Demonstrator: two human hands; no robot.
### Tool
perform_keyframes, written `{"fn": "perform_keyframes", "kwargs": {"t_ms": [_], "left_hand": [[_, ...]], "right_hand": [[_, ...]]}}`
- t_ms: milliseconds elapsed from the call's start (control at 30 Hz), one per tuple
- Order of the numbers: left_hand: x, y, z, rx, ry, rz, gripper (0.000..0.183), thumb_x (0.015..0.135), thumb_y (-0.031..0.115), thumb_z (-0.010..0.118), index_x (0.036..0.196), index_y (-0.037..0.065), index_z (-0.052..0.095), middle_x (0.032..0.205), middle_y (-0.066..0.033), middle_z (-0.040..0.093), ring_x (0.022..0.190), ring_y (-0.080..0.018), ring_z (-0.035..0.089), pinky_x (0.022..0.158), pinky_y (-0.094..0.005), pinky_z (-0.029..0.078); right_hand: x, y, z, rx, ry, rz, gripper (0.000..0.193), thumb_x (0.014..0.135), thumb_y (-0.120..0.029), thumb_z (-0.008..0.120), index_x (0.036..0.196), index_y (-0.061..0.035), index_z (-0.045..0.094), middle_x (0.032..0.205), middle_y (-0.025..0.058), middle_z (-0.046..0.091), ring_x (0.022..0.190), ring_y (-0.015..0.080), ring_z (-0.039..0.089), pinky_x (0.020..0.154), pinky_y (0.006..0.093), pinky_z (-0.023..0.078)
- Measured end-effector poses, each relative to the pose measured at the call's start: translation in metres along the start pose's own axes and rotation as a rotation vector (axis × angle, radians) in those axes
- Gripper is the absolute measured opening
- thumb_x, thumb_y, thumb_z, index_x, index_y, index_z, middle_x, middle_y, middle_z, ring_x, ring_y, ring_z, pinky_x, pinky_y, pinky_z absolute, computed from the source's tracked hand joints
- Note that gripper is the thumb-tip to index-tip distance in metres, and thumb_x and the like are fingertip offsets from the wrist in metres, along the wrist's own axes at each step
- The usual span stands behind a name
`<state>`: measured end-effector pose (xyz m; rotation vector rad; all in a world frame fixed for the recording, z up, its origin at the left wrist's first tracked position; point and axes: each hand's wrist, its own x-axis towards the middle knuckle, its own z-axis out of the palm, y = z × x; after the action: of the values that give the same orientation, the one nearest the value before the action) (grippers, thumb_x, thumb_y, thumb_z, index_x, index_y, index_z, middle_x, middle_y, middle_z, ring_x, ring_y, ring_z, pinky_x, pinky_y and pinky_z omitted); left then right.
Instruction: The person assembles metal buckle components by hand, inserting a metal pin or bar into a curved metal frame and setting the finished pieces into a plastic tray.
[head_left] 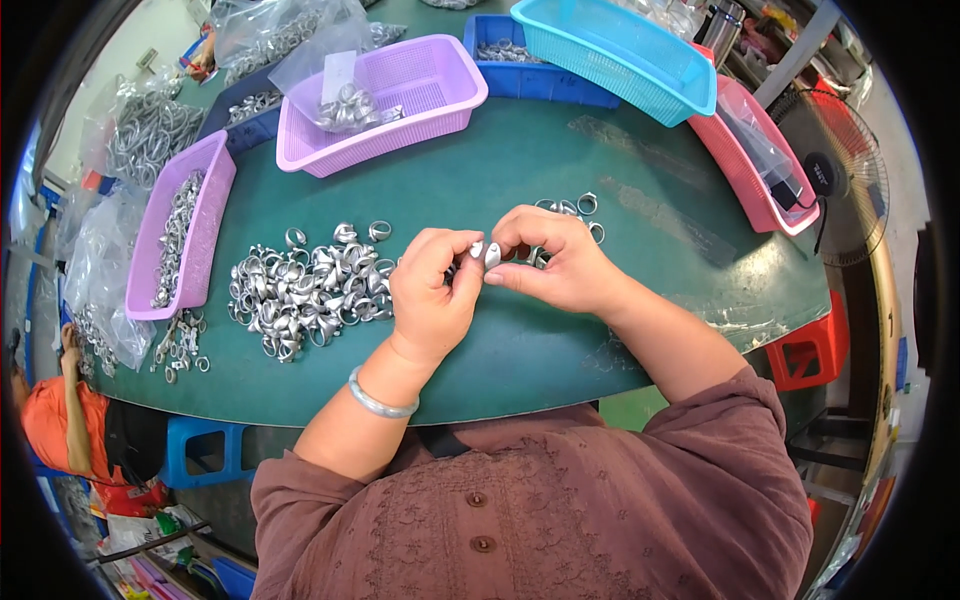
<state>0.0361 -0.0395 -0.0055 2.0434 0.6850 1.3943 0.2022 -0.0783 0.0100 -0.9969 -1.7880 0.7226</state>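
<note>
My left hand (436, 290) and my right hand (562, 262) meet over the green table (520, 375), fingertips almost touching. Each pinches a small silver metal piece that looks like a ring; the right-hand ring (492, 256) shows a smooth, wide face. Fingers cover most of both pieces. Left of my left hand lies a heap of silver rings (310, 295), spread loosely on the tabletop. A smaller group of rings (587, 204) lies just beyond my right hand, partly hidden by it.
Purple baskets (445, 112) (213, 225) holding metal pieces stand at the back and left. A turquoise basket (610, 75) rests on a blue tray (560, 88). A pink basket (735, 165) and a fan (850, 175) are at right. Another person (65, 425) sits far left.
</note>
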Motion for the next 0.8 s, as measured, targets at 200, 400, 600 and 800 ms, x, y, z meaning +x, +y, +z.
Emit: {"fn": "perform_keyframes", "kwargs": {"t_ms": [200, 400, 600, 800], "left_hand": [[-0.001, 0.001, 0.000, -0.111, -0.007, -0.067, 0.021, 0.075, -0.007, 0.056, 0.095, -0.001, 0.060, 0.076, -0.0036, 0.054, 0.064, -0.0080, 0.048, 0.057, -0.0194, 0.039], [-0.002, -0.001, -0.001, -0.212, -0.049, -0.114, 0.024, 0.076, -0.006, 0.053, 0.099, -0.002, 0.058, 0.081, -0.0020, 0.053, 0.068, -0.0067, 0.047, 0.059, -0.0187, 0.039], [-0.003, 0.005, 0.000, -0.512, -0.111, -0.428, 0.027, 0.078, -0.003, 0.054, 0.105, 0.000, 0.053, 0.085, -0.0007, 0.050, 0.069, -0.0059, 0.046, 0.060, -0.0173, 0.039], [-0.006, -0.001, 0.006, -0.327, -0.086, -0.400, 0.024, 0.072, 0.011, 0.070, 0.085, 0.002, 0.052, 0.068, 0.0011, 0.051, 0.058, -0.0043, 0.045, 0.050, -0.0182, 0.037]], "right_hand": [[0.000, 0.001, 0.000, -0.012, 0.061, -0.050, 0.015, 0.070, 0.000, 0.066, 0.084, -0.0020, 0.059, 0.083, 0.0061, 0.059, 0.074, 0.0169, 0.055, 0.064, 0.0269, 0.042], [0.001, 0.003, 0.001, -0.004, 0.075, -0.062, 0.014, 0.071, 0.001, 0.065, 0.083, -0.0023, 0.058, 0.087, 0.0077, 0.061, 0.079, 0.0183, 0.058, 0.069, 0.0276, 0.045], [0.001, 0.003, -0.003, -0.166, 0.106, -0.107, 0.016, 0.068, 0.001, 0.065, 0.082, -0.0029, 0.057, 0.090, 0.0098, 0.061, 0.082, 0.0239, 0.060, 0.071, 0.0299, 0.048], [0.004, -0.001, -0.001, -0.373, 0.128, -0.233, 0.022, 0.061, 0.003, 0.065, 0.080, -0.0042, 0.058, 0.091, 0.0078, 0.061, 0.078, 0.0237, 0.059, 0.066, 0.0312, 0.047]]}}
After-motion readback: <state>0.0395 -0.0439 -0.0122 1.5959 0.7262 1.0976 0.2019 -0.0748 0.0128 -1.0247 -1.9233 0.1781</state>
